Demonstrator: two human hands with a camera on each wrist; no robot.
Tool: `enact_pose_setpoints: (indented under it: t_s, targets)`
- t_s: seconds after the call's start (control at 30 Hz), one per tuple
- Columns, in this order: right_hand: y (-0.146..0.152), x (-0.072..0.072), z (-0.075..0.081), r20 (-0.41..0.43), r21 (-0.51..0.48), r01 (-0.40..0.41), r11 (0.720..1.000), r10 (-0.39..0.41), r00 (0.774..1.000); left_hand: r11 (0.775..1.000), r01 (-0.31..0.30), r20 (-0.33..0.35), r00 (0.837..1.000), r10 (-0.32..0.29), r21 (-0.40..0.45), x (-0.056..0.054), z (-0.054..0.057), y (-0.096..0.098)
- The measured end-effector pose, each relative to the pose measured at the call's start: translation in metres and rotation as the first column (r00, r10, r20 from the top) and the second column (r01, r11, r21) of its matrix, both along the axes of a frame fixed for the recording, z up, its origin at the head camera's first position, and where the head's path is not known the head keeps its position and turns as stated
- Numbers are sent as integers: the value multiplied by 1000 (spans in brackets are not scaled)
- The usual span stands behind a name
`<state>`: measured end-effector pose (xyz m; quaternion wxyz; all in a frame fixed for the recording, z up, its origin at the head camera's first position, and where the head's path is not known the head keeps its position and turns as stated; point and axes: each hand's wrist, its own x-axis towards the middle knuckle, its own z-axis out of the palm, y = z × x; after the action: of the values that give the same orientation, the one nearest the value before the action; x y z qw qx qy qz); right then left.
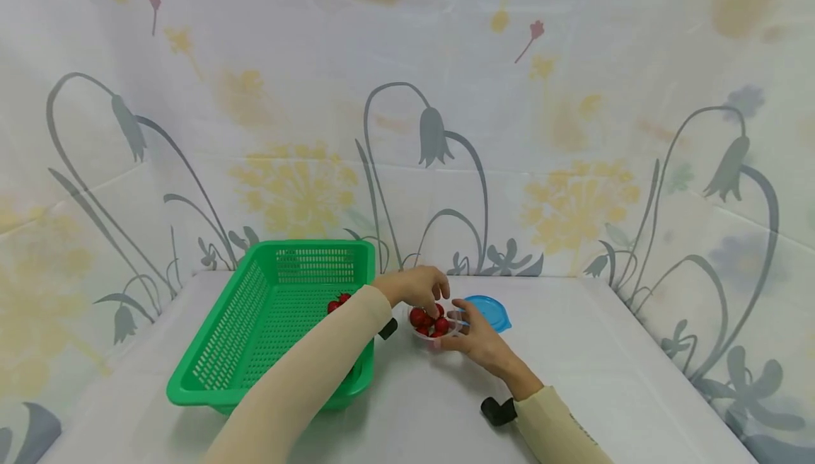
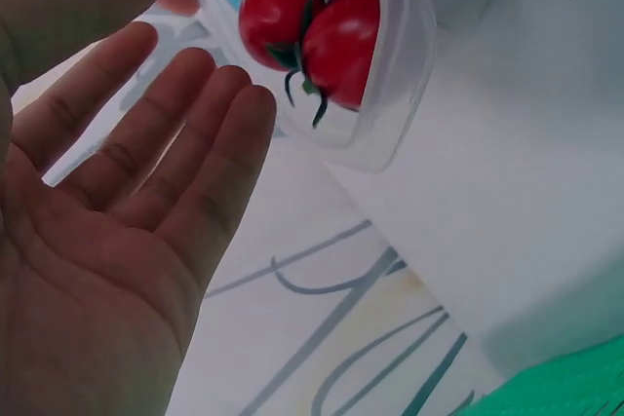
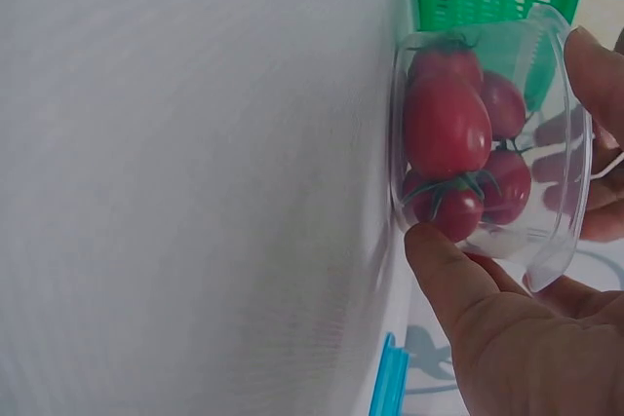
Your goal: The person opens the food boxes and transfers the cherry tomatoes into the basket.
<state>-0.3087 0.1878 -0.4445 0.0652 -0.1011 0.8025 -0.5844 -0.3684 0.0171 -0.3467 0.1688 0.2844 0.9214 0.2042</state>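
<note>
A clear plastic container (image 3: 502,245) stands on the white table, holding several small red tomatoes (image 3: 447,126) with green stalks. My right hand (image 1: 482,344) curves around its right side, thumb and fingers spread along the wall in the head view. Over the container's far left edge reaches my left hand (image 1: 415,286), fingers bent slightly down toward the tomatoes. In the left wrist view that hand's fingers (image 2: 219,158) are extended beside the container wall, with nothing in the palm.
Left of the container is a large green perforated basket (image 1: 280,315) with a few tomatoes (image 1: 334,305) near its right side, partly hidden by the left sleeve. A blue lid (image 1: 489,312) lies behind the right hand. A floral curtain (image 1: 407,188) hangs at the back.
</note>
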Motion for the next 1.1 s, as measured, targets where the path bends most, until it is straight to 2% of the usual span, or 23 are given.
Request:
enact_pose_setpoints:
  t_s: [0.17, 0.33, 0.43, 0.8, 1.1]
  targets:
    - [0, -1, 0, 0, 1, 0, 1000, 0, 1000, 1000, -22, 22, 1000, 22, 4, -3, -11, 4]
    - [1, -1, 0, -2, -22, -15, 1000, 15, 1000, 1000, -21, -7, 1000, 21, 1, -5, -21, 7]
    - [1, -1, -1, -4, -37, -22, 999, 22, 1000, 1000, -21, -25, 999, 21, -8, -4, -24, 8]
    - [1, -2, -1, -12, -21, -25, 999, 25, 1000, 998, -2, -83, 997, -3, -61, -3, -26, 11]
    - [1, -3, -1, -25, -3, -16, 1000, 16, 1000, 998, 2, -93, 996, -8, -59, 0, -25, 14]
